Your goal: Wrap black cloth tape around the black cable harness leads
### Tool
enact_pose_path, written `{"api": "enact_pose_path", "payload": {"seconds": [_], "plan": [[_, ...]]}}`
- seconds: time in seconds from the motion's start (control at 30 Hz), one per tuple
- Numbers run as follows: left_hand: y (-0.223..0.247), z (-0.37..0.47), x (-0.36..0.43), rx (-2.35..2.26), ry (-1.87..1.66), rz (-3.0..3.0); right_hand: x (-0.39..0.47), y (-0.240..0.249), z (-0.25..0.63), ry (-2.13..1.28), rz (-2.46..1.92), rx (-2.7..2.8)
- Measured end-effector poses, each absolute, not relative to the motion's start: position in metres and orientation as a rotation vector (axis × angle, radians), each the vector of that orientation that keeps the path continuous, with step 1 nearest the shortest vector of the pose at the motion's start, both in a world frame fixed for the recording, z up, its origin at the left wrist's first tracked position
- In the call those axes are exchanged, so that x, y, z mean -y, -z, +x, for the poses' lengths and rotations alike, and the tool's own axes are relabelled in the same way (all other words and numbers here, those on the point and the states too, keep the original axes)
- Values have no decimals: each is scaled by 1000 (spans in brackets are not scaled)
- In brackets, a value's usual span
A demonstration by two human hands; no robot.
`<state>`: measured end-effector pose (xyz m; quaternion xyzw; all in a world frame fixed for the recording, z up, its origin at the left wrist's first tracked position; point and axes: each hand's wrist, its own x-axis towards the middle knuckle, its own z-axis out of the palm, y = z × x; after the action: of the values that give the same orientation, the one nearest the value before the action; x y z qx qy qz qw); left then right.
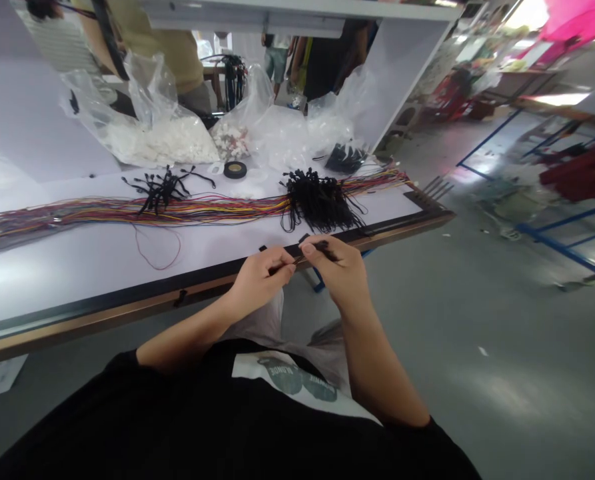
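Close together over the table's front edge, my left hand (263,279) and my right hand (338,270) pinch a small dark cable piece (330,251) between them. Its ends are partly hidden by the fingers. Just beyond my right hand lies a large pile of short black cables (320,200). A smaller bunch of black cables (161,189) rests farther left. Both sit on a long bundle of red, yellow and purple wires (227,209) that runs across the white table (102,253).
Plastic bags of white connectors (162,139) stand along the back, with a roll of black tape (235,169) before them. A bag of black parts (346,159) is at the back right. People stand beyond the opening. A blue-framed table (567,233) is at the right.
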<state>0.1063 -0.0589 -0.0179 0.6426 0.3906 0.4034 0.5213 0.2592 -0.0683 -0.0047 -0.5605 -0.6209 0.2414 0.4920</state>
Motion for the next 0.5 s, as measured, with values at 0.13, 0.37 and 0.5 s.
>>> {"api": "enact_pose_path", "payload": {"seconds": [0.13, 0.37, 0.5], "plan": [[22, 110, 55, -914, -1024, 1332, 71, 12, 262, -583, -1367, 1558], [22, 117, 50, -840, -1086, 978, 80, 40, 269, -672, -1435, 1493], [25, 120, 56, -822, -1117, 1043, 86, 33, 259, -627, -1444, 1556]]}}
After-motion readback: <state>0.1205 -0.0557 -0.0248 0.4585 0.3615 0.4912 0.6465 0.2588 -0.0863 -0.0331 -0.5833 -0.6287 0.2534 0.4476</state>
